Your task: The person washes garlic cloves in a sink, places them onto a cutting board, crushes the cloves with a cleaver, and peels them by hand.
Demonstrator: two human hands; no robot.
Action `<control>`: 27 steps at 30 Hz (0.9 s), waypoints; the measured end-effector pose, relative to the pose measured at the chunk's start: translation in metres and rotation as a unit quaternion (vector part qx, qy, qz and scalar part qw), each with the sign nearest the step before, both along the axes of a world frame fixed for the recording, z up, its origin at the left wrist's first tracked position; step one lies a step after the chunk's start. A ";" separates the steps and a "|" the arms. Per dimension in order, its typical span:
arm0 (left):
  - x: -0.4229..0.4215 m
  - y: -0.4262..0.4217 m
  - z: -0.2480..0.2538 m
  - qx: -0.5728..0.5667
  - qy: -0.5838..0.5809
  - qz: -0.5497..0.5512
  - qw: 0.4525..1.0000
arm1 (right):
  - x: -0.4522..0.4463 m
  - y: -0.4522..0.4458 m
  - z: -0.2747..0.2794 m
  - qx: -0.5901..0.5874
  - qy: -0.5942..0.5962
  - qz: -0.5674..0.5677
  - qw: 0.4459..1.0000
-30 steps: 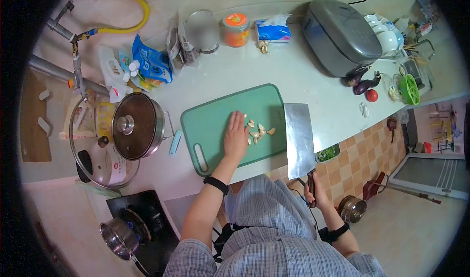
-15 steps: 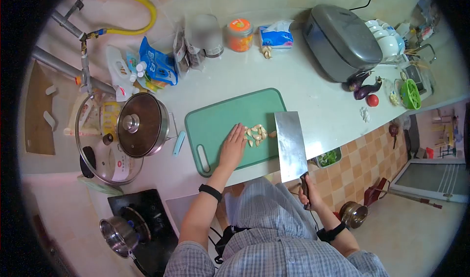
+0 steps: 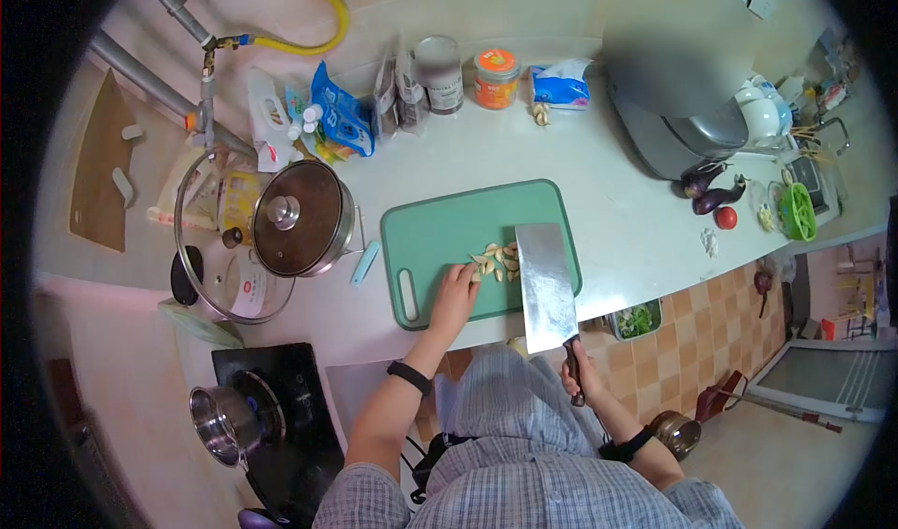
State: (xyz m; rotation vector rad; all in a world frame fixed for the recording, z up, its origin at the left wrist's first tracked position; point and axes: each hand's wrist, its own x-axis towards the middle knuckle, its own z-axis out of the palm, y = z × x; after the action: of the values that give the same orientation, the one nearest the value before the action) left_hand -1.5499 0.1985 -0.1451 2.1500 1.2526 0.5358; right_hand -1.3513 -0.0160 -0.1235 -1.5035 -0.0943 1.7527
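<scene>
On the green cutting board (image 3: 435,239) lies a small heap of peeled garlic cloves (image 3: 499,260). My left hand (image 3: 456,297) comes in from the near side, fingers bent and drawn together at the left edge of the heap, with a clove at the fingertips. My right hand (image 3: 586,376) grips the dark handle of a cleaver (image 3: 545,286). Its broad blade lies over the board's right part, beside the heap, and extends past the near edge. Part of the heap may be hidden by the blade.
A lidded pot (image 3: 299,216) and a light-blue-handled tool (image 3: 366,263) are left of the board. A saucepan (image 3: 224,424) sits by the stove at lower left. Behind stand a jar (image 3: 496,82), tissues (image 3: 559,87) and a grey appliance (image 3: 645,131); eggplants (image 3: 718,197) and a tomato (image 3: 726,217) lie right.
My left fingers have gone from flat and straight to bent at the cloves. The cleaver has shifted left over the board, nearer the heap. The camera view has also shifted.
</scene>
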 end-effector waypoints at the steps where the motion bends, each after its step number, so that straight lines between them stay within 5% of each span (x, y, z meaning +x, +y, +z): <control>1: 0.002 -0.001 -0.002 0.000 -0.002 0.003 1.000 | 0.001 0.000 0.001 -0.006 -0.001 -0.005 1.000; 9: -0.021 0.002 0.018 -0.023 -0.044 0.143 0.988 | -0.004 0.007 0.001 0.015 -0.041 0.042 0.998; 13: -0.044 0.011 0.008 0.095 0.013 0.169 0.981 | -0.021 0.020 -0.002 -0.022 -0.016 0.051 0.998; 20: -0.056 0.017 0.036 0.093 -0.049 0.259 0.960 | -0.045 0.037 0.008 0.054 -0.086 0.065 0.993; 23: -0.058 0.017 0.052 0.177 -0.105 0.273 0.940 | -0.055 0.042 0.000 0.103 -0.105 0.045 0.988; 25: -0.054 0.011 0.059 0.168 -0.098 0.254 0.947 | -0.063 0.045 -0.020 0.004 -0.147 0.072 0.986; 27: -0.039 0.009 0.063 0.219 -0.037 0.150 0.963 | -0.069 0.047 -0.034 -0.001 -0.147 0.050 0.988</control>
State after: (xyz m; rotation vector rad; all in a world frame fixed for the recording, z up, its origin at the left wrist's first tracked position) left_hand -1.5885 0.2078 -0.0819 2.2664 1.5424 1.1002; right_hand -1.4203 0.0314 -0.1579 -1.7767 -0.3234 1.5947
